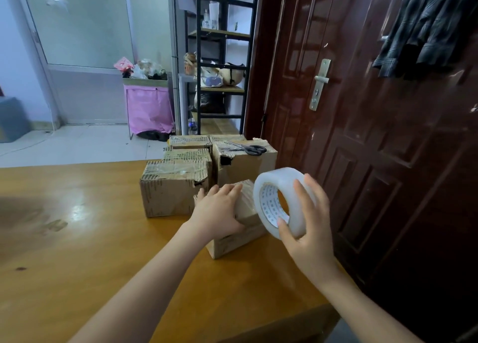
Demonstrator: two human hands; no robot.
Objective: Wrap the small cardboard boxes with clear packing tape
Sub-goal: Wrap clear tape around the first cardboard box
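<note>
A small cardboard box (pixel 236 241) sits on the wooden table (pixel 77 252) near its right edge. My left hand (pixel 219 210) lies over the box top, thumb curled at its near edge, holding it down. My right hand (pixel 307 228) grips a thick roll of clear packing tape (pixel 284 200), held upright just right of the box, thumb inside the core and fingers over the outer rim. A strip of tape seems to run from the roll onto the box top.
Several taped cardboard boxes (pixel 170 187) are stacked behind the small one. Black scissors (pixel 248 149) lie on the rear right box. A dark red door (pixel 375 125) stands close on the right. A black shelf (pixel 219 58) and pink bin (pixel 148 107) are farther back.
</note>
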